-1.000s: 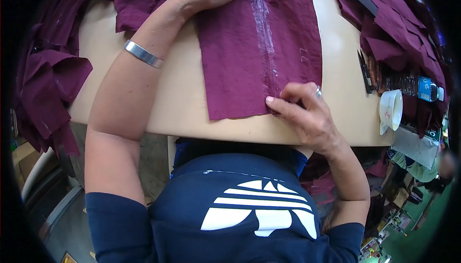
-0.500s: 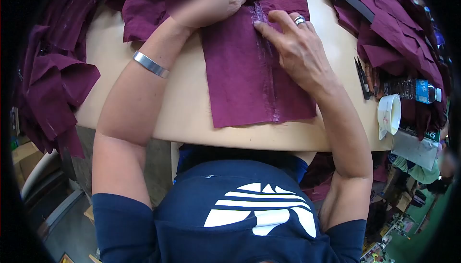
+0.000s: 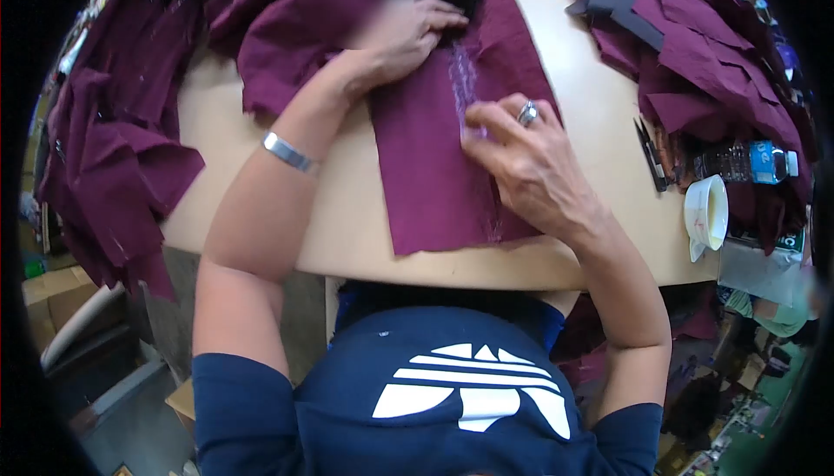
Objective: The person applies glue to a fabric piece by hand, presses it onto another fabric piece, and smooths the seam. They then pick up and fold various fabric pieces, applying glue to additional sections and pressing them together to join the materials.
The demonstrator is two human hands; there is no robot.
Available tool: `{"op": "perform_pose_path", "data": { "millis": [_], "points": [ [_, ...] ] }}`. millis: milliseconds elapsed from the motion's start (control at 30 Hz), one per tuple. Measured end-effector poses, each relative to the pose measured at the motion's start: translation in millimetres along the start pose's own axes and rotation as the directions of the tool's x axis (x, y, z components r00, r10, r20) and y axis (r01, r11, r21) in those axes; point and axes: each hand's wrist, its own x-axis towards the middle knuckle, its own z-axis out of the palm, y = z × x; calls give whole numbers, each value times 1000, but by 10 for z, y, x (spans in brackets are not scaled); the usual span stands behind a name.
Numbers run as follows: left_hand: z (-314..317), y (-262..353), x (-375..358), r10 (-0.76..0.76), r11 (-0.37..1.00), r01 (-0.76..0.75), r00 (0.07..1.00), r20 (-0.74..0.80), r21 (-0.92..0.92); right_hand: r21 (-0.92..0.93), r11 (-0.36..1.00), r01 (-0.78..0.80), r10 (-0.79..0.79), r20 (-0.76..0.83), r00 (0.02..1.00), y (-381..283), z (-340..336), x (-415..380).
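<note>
A maroon cloth panel lies flat on the tabletop, its long axis running away from the person, far end leaning slightly left, short end just inside the near edge. A whitish streak follows that axis. The left hand rests outstretched near the far end; the right hand curls over the streak, its pinch unclear.

The left hand rests on a maroon fabric panel; the right hand touches its whitish streak. A white cup sits beside a plastic bottle.
</note>
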Motion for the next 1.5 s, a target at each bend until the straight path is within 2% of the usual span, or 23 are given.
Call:
{"op": "perform_pose_path", "data": {
  "millis": [67, 100, 200, 267, 300, 367, 533, 567, 600, 667, 733, 800, 867, 933, 1000, 1067, 1133, 1200, 1267, 1333, 1400, 1467, 1500],
  "points": [
    [-9, 77, 0, -75, 997, 76, 997, -30, 7, 172, 984, 38, -29, -59, 998, 81, -85, -60],
    [-19, 93, -1, -90, 992, 97, 992, -94, 80, 235, 972, -2, 45, -177, 983, 150, -85, -102],
    [-240, 286, 126, -305, 887, 363, 925, -227, 287, 478, 848, -229, 462, -454, 762, 279, -113, -171],
    [-315, 286, 275, -414, 778, 459, 888, -200, 428, 674, 676, -298, 664, -383, 642, 347, -162, -212],
    [-342, 267, 340, -474, 711, 503, 859, -193, 491, 679, 671, -298, 665, -375, 646, 408, -167, -247],
    [-389, 71, 501, -645, 657, 565, 764, -17, 500, 672, 677, -301, 666, -385, 639, 439, -188, -271],
    [-46, -458, 733, -415, 640, 409, 896, -155, 651, 655, 714, -248, 635, -456, 624, 458, -267, -294],
    [88, -570, 729, -244, 684, 326, 945, -217, 653, 654, 714, -251, 645, -473, 601, 500, -287, -304],
    [28, -389, 786, -283, 669, 270, 954, -99, 692, 654, 711, -257, 655, -485, 579, 553, -305, -330],
    [-28, -301, 796, 3, 937, 17, 998, -59, 349, 669, 698, -256, 684, -515, 517, 665, -340, -358],
    [-133, 163, 598, 447, 833, -465, 885, 131, 299, 708, 668, -227, 713, -522, 468, 729, -390, -393],
    [-295, 580, 287, 508, 817, -571, 777, 372, 76, 718, 679, -154, 702, -573, 422, 748, -449, -401],
    [-530, 822, -1, 383, 893, -448, 712, 589, -38, 730, 672, -124, 704, -578, 413, 737, -495, -423],
    [-905, 1051, -221, 146, 969, -247, 595, 791, 6, 742, 667, -65, 697, -590, 409, 683, -532, -395],
    [-1139, 732, -523, 41, 974, -185, 711, 702, 130, 737, 671, -79, 685, -575, 448, 631, -502, -384],
    [-1337, 283, -648, -354, 830, -73, 698, 622, 554, 725, 685, -65, 654, -574, 492, 586, -454, -357],
    [-1539, -272, -764, -354, 641, -142, 817, 455, 754, 714, 689, -122, 659, -549, 514, 566, -425, -345],
    [-1694, -553, -613, -429, 382, -200, 827, 365, 902, 697, 695, -177, 661, -523, 539, 571, -410, -349],
    [-1866, -735, -442, -369, 225, -174, 896, 249, 959, 717, 652, -248, 701, -444, 558, 539, -396, -346],
    [-1935, -802, -293, -279, 219, 77, 960, -13, 973, 669, 679, -302, 679, -417, 604, 580, -323, -347],
    [-1885, -780, -38, -98, 676, 204, 977, -188, 708, 621, 695, -362, 670, -379, 638, 538, -326, -324],
    [-1571, -158, 216, -45, 860, 139, 979, -199, 491, 610, 697, -376, 660, -343, 668, 508, -295, -314],
    [-1377, 128, 272, -47, 857, 129, 984, -174, 498, 599, 711, -368, 644, -343, 684, 506, -268, -313]
  ]
}}
